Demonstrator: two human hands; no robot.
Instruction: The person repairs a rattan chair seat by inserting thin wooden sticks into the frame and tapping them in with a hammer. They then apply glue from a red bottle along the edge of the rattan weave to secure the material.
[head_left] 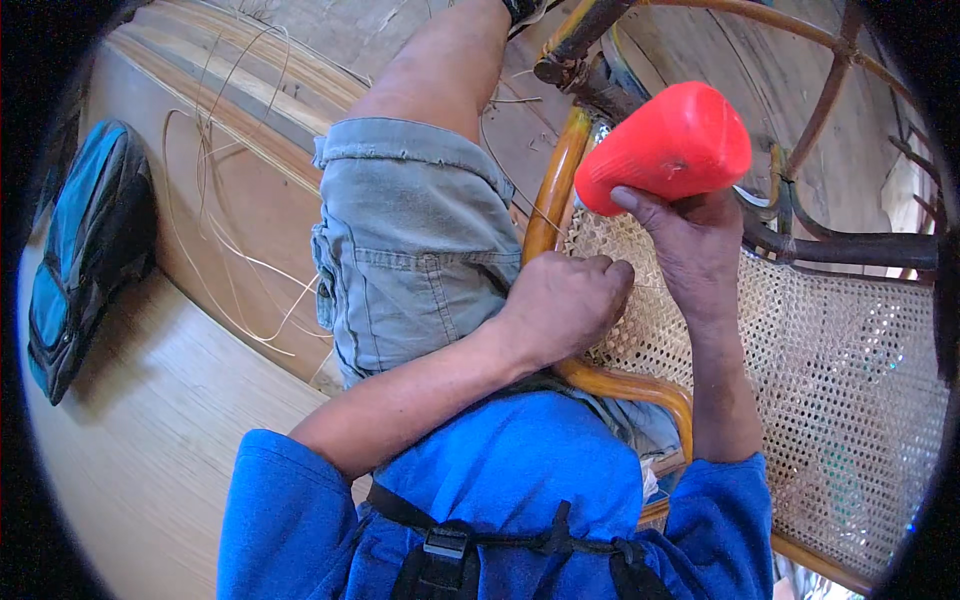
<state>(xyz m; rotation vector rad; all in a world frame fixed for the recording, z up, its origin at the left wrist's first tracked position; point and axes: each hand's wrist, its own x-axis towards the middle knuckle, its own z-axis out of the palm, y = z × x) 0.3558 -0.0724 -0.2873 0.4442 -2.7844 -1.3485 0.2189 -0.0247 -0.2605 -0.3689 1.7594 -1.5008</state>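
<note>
My right hand [690,235] is wrapped round a thick red handle [665,150]. The handle has a blunt, rounded end and fine ridges along its side. It is raised over the chair, and whatever it belongs to is hidden behind it. My left hand [570,305] is closed, knuckles up, over the edge of the woven cane panel [840,370] of a chair. What its fingers pinch is hidden. Beside it runs the chair's glossy orange-brown rattan frame [556,190], bending round below the hand toward my lap.
Dark curved rattan poles [850,245] of more furniture stand at the upper right. Loose cane strands [225,240] curl over boards at the left of my leg. A black and teal bag [85,260] lies at far left. Pale wooden board [190,440] stretches along the lower left.
</note>
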